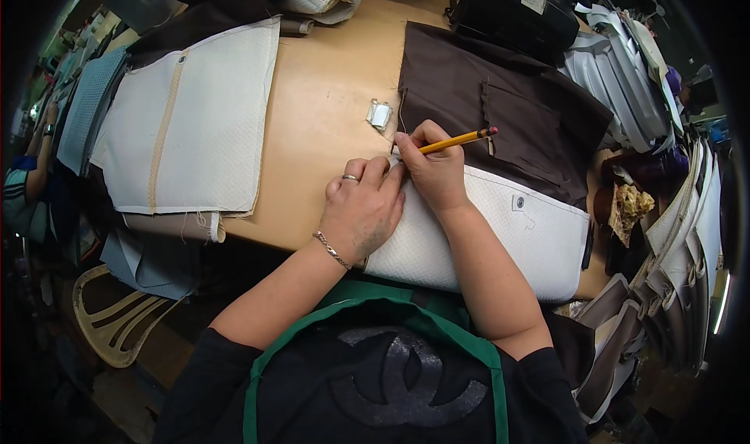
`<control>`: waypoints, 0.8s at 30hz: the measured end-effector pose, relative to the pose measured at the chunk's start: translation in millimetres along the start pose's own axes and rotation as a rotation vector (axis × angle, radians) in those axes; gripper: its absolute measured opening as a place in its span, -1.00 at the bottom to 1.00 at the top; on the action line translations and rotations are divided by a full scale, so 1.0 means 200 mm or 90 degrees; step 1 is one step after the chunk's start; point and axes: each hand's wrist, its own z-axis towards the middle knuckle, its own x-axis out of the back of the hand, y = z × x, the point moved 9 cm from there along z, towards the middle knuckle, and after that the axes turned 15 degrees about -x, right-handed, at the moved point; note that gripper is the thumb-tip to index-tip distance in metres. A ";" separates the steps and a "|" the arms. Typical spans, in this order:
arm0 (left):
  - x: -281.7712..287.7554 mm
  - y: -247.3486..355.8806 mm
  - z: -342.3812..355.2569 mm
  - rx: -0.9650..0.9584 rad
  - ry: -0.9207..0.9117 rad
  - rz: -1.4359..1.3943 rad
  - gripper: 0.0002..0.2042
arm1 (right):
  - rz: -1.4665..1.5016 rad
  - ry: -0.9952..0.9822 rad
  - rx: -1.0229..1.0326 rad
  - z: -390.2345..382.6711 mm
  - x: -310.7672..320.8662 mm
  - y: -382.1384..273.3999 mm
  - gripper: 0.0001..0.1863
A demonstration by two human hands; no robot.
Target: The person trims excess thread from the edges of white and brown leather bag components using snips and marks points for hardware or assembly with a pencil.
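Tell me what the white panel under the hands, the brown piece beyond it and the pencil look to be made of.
White panel: seemingly a quilted or perforated textile, matte, with a dimpled surface and stitched edge. Brown piece: apparently thin woven fabric, matte, creased and fraying at its edge. Pencil in the right hand: probably painted wood, glossy yellow, with a reddish eraser end.

A black bag (512,8) lies beside stacked fabric pieces (617,77) on the table (328,108).

the counter (328,124) looks like smooth tan wood with a dull sheen. on it, the white panel (484,233) is matt quilted cloth, and the brown piece (500,108) above it is plain matt fabric. the pencil (453,140) is glossy yellow painted wood. the bracelet (332,250) is shiny metal.
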 end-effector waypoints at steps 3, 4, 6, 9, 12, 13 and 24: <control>0.00 0.00 0.00 0.004 -0.004 -0.008 -0.63 | 0.017 0.019 -0.005 0.01 0.02 0.01 -0.70; -0.01 0.00 0.00 0.005 -0.005 -0.016 -0.63 | 0.036 0.013 -0.038 0.00 0.02 0.02 -0.71; 0.00 -0.01 0.00 0.008 -0.006 -0.005 -0.63 | 0.041 0.001 -0.050 0.01 0.01 0.01 -0.71; 0.00 0.00 0.00 0.005 0.003 0.004 -0.62 | 0.001 0.002 -0.004 0.00 0.00 -0.01 -0.71; 0.00 0.00 0.00 0.000 0.000 0.003 -0.62 | 0.002 0.016 0.005 0.01 0.01 0.01 -0.71; 0.00 0.00 0.00 0.001 -0.002 -0.002 -0.62 | 0.020 0.011 -0.009 0.01 0.02 0.02 -0.71; 0.01 0.00 0.00 0.002 0.008 0.002 -0.63 | 0.046 0.008 -0.067 0.01 0.02 0.05 -0.72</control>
